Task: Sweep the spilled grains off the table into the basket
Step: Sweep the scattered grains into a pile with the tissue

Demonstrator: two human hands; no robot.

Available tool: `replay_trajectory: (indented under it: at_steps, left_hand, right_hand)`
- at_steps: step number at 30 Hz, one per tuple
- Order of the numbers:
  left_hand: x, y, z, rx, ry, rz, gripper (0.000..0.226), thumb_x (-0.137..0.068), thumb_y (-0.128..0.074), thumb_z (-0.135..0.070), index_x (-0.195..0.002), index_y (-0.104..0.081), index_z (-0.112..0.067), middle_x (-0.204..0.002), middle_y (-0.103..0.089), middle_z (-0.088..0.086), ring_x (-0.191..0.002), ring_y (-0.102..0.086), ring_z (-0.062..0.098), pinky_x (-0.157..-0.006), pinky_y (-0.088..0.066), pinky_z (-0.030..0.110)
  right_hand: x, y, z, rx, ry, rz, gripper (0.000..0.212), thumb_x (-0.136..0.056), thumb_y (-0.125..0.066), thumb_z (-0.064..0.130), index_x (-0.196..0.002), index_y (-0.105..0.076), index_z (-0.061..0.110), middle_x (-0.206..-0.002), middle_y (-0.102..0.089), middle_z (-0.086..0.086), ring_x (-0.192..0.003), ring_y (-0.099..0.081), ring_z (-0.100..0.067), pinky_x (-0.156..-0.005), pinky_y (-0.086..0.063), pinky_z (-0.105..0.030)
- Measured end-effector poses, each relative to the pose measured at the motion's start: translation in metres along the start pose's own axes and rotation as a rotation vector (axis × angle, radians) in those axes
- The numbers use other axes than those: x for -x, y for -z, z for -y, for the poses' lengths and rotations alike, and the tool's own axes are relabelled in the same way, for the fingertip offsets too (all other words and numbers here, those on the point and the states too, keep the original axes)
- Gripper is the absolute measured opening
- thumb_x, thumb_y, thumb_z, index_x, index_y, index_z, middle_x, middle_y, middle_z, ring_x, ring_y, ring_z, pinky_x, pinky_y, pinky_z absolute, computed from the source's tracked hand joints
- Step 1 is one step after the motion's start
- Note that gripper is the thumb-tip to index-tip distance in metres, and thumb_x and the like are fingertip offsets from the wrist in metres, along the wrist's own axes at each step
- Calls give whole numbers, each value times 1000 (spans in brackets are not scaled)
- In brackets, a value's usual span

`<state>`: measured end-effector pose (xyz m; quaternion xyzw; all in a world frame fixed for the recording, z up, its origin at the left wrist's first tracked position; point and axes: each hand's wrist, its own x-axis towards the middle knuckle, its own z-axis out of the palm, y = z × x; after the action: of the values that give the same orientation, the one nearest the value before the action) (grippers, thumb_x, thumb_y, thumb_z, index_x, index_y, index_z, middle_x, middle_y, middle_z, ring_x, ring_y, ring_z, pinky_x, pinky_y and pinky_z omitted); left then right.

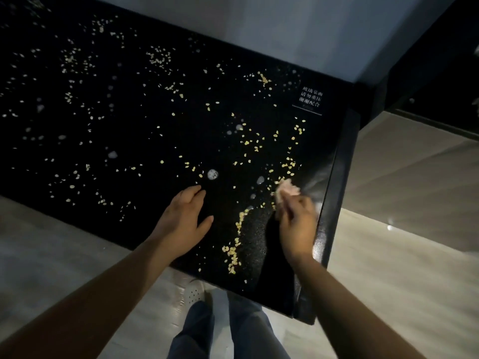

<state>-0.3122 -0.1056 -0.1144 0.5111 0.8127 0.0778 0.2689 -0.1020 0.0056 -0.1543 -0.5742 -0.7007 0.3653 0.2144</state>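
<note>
Pale yellow grains lie scattered over the black glass table, with a denser trail near the front right corner. My right hand pinches a small crumpled pinkish cloth and holds it on the tabletop near the right edge, among grains. My left hand rests flat on the table with fingers straight, left of the grain trail. No basket is in view.
Several round water drops sit among the grains. A white printed label marks the far right corner. The table's right edge and near edge border pale floor. My shoe and trouser legs stand just below the front edge.
</note>
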Motion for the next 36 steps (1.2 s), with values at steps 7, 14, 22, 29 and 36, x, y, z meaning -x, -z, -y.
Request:
replay_trajectory:
  at_steps: [7, 14, 22, 29, 36]
  left_hand:
    - [-5, -5, -4, -118, 30, 35, 74, -91, -52, -46, -149, -24, -10, -153, -18, 5, -139, -22, 22, -110, -32, 34]
    - [-6, -7, -10, -141, 53, 21, 77, -89, -53, -49, -149, -24, -10, -154, -17, 5, -139, -23, 23, -109, -33, 36]
    - [-5, -12, -6, -131, 46, -6, 79, -87, -54, -50, -148, -27, -8, -154, -20, 8, -139, -23, 25, -111, -33, 39]
    - [-8, -5, -1, -107, -3, -5, 77, -88, -52, -53, -147, -29, -9, -152, -23, 4, -138, -24, 21, -112, -30, 34]
    - [-29, 23, 5, 74, 32, -30, 58, -86, -55, -53, -133, -50, -19, -134, -44, -5, -120, -43, 11, -100, -40, 26]
  right_hand:
    - [5, 16, 14, -184, 98, 101, 29, -93, -59, 8, -118, -66, 21, -95, -53, 4, -87, -50, 6, -74, -39, -3]
    - [-96, 56, -13, -82, 46, -110, 29, -94, -58, 10, -122, -65, 9, -105, -53, -11, -92, -53, -7, -80, -31, 1]
    - [-66, -9, 8, -62, 216, 120, 30, -92, -59, 5, -121, -66, 10, -102, -49, 2, -95, -49, -13, -83, -34, 1]
    - [-53, 5, 23, -136, 167, 112, 29, -93, -59, 10, -119, -66, 19, -93, -50, 9, -85, -48, 7, -73, -37, -1]
    - [-145, 27, 11, -41, -18, -172, 30, -95, -57, 15, -123, -65, 10, -114, -52, -8, -99, -54, -16, -78, -31, 1]
